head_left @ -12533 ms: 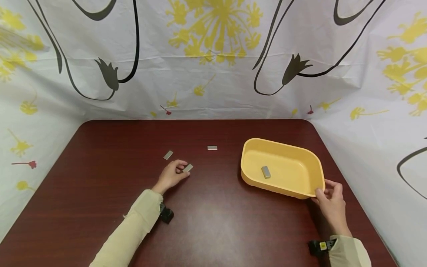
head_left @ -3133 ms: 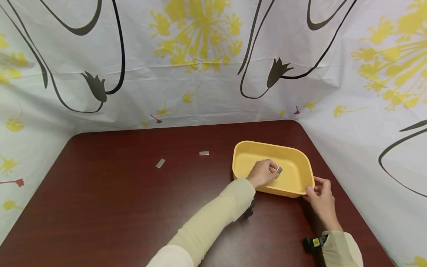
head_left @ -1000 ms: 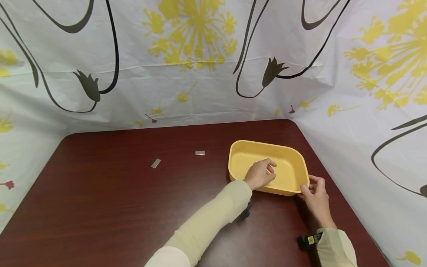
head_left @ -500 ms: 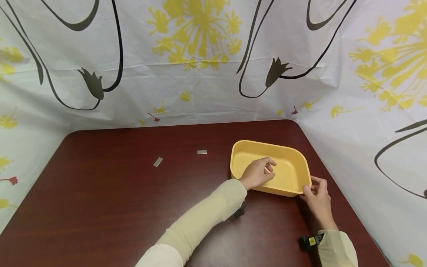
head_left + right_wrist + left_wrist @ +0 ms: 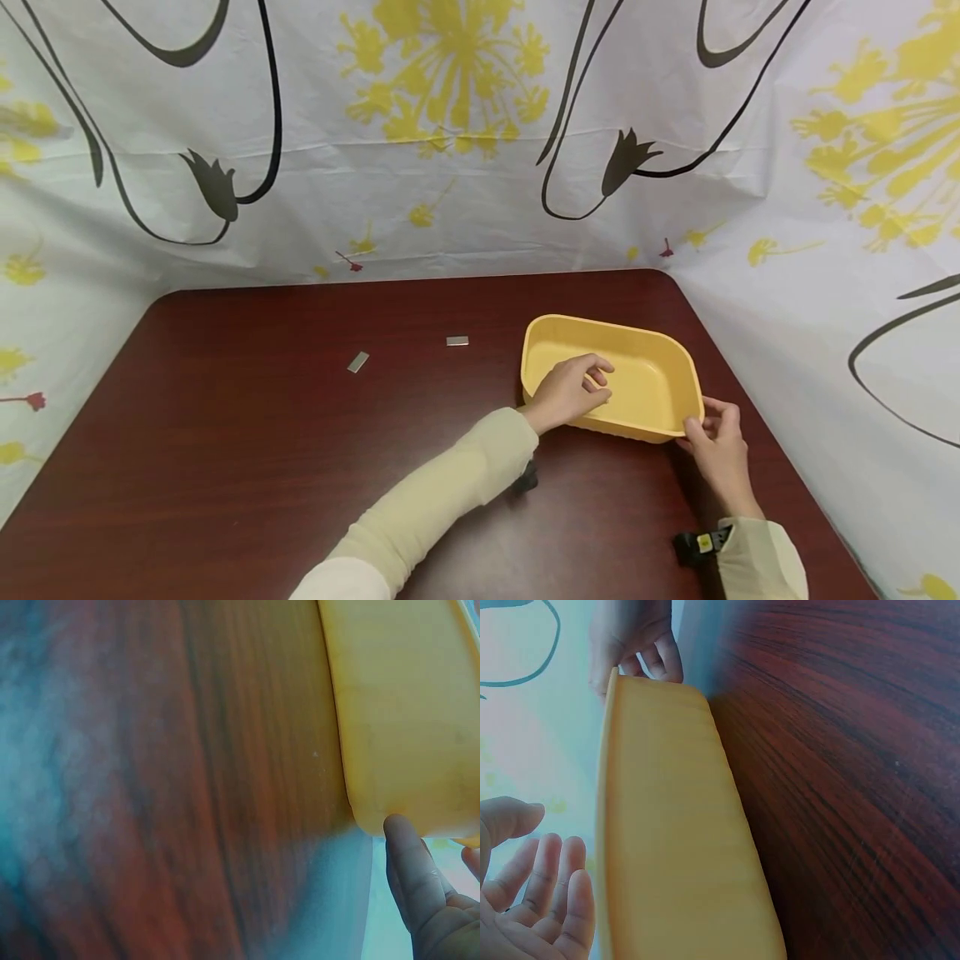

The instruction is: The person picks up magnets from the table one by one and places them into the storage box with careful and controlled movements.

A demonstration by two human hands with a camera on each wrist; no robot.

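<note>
A yellow plastic tub (image 5: 652,375) stands on the right side of the table. Over its near left part is my left hand (image 5: 567,392), fingers loosely bent and holding nothing; the left wrist view shows its thumb and fingers (image 5: 577,907) apart beside the tub wall. My right hand (image 5: 722,450) grips the tub's near right corner, thumb on the rim; the right wrist view has a finger (image 5: 412,866) against the outer wall. Two small flat silver-grey metal blocks lie on the table: one tilted block (image 5: 357,362) and one level block (image 5: 457,341). My left hand hides part of the tub floor.
The dark red-brown wooden table (image 5: 225,467) has rounded far corners. A white flowered cloth (image 5: 450,225) hangs behind it and along both sides. A small black camera (image 5: 686,548) is strapped to my right wrist, and another (image 5: 527,479) sits under my left sleeve.
My left hand took a metal block from the table into the tub and let it go there. It has since drawn slightly left. My right hand keeps its grip on the corner.
</note>
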